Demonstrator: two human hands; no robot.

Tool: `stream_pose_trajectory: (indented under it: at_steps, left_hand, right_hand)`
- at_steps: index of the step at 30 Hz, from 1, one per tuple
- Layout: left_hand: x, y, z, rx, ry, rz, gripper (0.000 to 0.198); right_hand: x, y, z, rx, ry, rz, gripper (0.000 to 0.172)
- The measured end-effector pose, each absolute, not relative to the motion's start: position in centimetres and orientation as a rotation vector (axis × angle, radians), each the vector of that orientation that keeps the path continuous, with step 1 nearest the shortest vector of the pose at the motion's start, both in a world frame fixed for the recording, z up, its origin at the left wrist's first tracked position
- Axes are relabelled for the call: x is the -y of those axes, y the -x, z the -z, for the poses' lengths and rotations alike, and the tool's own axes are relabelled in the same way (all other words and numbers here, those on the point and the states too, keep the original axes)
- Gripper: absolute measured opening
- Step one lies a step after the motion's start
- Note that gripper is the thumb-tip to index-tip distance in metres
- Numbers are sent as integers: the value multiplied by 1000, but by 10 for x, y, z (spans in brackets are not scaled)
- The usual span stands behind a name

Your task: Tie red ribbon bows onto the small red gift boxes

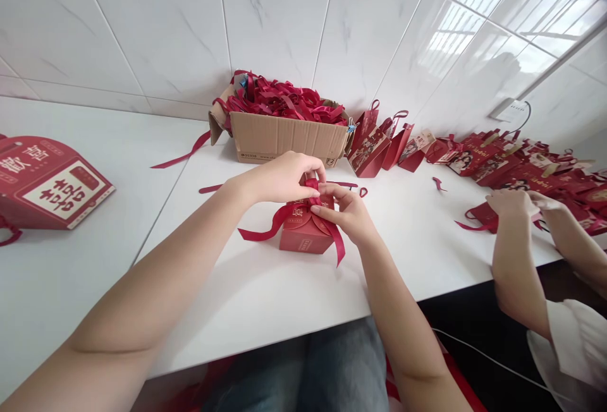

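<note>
A small red gift box [306,238] with printed characters stands on the white table in front of me. Dark red ribbon [270,229] is gathered at its top, one tail trailing left and the other hanging down at the right front. My left hand [289,175] reaches over the top of the box, its thumb and fingers pinched on the ribbon. Against the right side of the knot, my right hand [346,210] has thumb and fingers closed on the ribbon too. The fingers partly hide the knot.
Behind the box stands a cardboard box [289,137] heaped with red ribbons. Several red gift boxes [372,150] line the wall to its right. A larger red box [52,181] sits at left. At far right, another person's hands [526,203] work on a red box.
</note>
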State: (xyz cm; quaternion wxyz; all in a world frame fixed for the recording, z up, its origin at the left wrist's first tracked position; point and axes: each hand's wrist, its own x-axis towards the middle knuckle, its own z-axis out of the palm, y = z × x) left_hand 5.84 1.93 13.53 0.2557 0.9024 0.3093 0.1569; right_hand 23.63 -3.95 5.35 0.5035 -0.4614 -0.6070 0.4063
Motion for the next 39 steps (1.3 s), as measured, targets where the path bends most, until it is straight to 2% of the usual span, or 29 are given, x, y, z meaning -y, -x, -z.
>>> stream_pose_trajectory:
  at_steps: [6,10,13,16,19,22,33,39]
  left_hand:
    - [-18,-61,-134,-824,-2425,-478,24]
    - [-19,-59,-136,-854,-2389,-449,28]
    - [-22,-53,-139,-953,-2371,-321,37]
    - [-24,-48,-140,-1024,-2380,-38,45]
    - [-25,-46,-138,-1016,-2381,155,34]
    - [-26,-47,-137,-1018,-2394,179,25]
    - [-34,-44,-137,-933,-2404,219,17]
    - [-34,-46,-131,-1037,-2387,201,18]
  right_hand:
    - [39,-236,-55,1479,1042,-1094,29]
    - [39,-236,-55,1482,1005,-1153,23]
    - [39,-235,-54,1463,999,-1149,19]
    - [39,-236,-54,1463,994,-1153,18]
    - [39,-237,-54,1469,1003,-1136,15]
    - [41,-238,-55,1477,1039,-1049,12]
    - [41,-247,-58,1790,1044,-892,10]
    - [41,-241,-56,1923,988,-456,11]
